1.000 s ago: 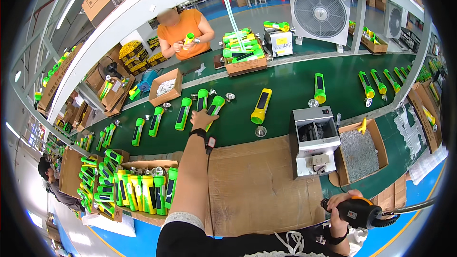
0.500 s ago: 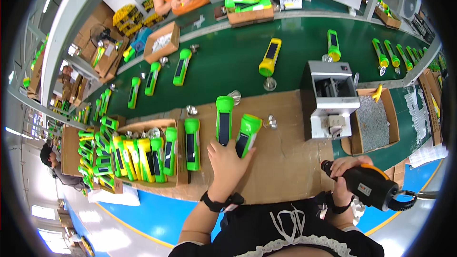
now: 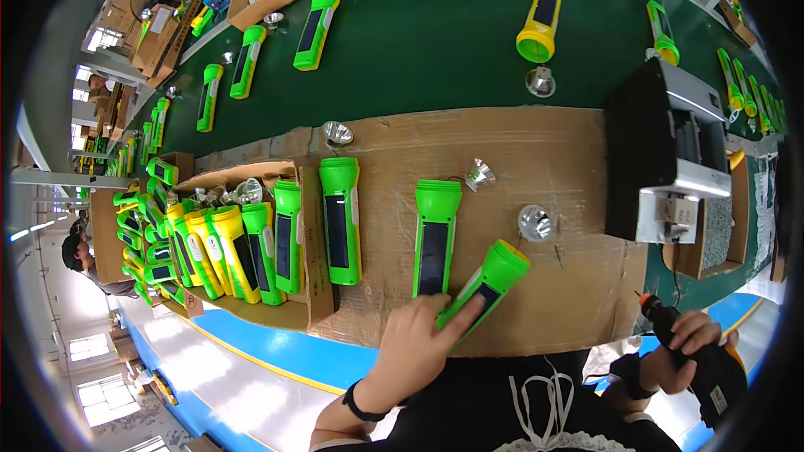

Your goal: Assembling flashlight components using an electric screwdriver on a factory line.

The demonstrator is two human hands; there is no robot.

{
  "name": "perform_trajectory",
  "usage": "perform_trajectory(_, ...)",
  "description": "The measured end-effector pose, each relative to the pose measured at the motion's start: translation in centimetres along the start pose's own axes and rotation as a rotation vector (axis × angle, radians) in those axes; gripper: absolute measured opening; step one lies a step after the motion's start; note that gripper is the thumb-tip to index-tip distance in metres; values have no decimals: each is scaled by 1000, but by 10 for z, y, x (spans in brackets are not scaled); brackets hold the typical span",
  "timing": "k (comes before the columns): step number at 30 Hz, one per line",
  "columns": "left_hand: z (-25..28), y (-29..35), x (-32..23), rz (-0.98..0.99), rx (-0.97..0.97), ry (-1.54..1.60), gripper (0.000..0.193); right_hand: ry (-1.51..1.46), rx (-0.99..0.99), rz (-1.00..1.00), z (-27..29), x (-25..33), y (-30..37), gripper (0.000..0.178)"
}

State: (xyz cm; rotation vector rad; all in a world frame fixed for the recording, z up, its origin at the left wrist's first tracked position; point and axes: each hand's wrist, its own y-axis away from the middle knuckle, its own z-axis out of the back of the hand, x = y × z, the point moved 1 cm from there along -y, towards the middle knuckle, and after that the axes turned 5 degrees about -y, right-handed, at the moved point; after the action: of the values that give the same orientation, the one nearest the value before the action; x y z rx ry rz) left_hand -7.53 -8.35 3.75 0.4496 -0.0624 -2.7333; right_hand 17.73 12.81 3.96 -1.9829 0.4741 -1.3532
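Observation:
My left hand (image 3: 416, 341) is closed at the near ends of two green flashlights. Its thumb lies over the dark panel of the tilted right flashlight (image 3: 501, 272). Curled fingers touch the bottom of the upright left flashlight (image 3: 437, 209). Beside their open heads lie silvery reflector bulbs, one (image 3: 480, 174) by the left flashlight and another (image 3: 535, 223) by the right. My right hand (image 3: 688, 345) grips a black power screwdriver (image 3: 712, 385) off the table's near edge, bit pointing up and left. A third green flashlight (image 3: 340, 226) lies to the left, with a reflector (image 3: 337, 133) above it.
A cardboard box (image 3: 316, 285) full of green and yellow flashlights stands at left. On the right is a black and silver machine (image 3: 653, 146), beside a box of small grey parts (image 3: 717, 234). More flashlights lie along the green belt (image 3: 419, 42) beyond the cardboard sheet (image 3: 578, 285).
My view has tilted down and closer. Both flashlights under my left hand have come nearer to me and rightward. The screwdriver has swung so its bit points more upward.

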Motion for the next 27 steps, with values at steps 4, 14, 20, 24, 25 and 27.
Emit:
perform_trajectory(4, 5, -15, 6, -267, 106, -159, 58, 15, -111, -27, 10, 1, -7, 54)
perform_trajectory(14, -15, -48, 5, -413, -12, 1, 44, 10, -162, -30, -25, -9, -22, 42)
perform_trajectory(20, -30, -60, -23, -532, -208, -63, 18, -71, -80, -66, -22, -5, -28, 45)
perform_trajectory(24, -35, -68, -47, -485, -136, -246, 29, -39, -135, -37, -18, -2, -21, 46)
perform_trajectory(25, -40, -69, -50, -482, -142, -246, 29, -43, -130, -33, -16, -1, -19, 46)
perform_trajectory(27, -44, -67, -52, -310, -242, -32, 34, 49, -36, -140, -16, 4, -17, 29)
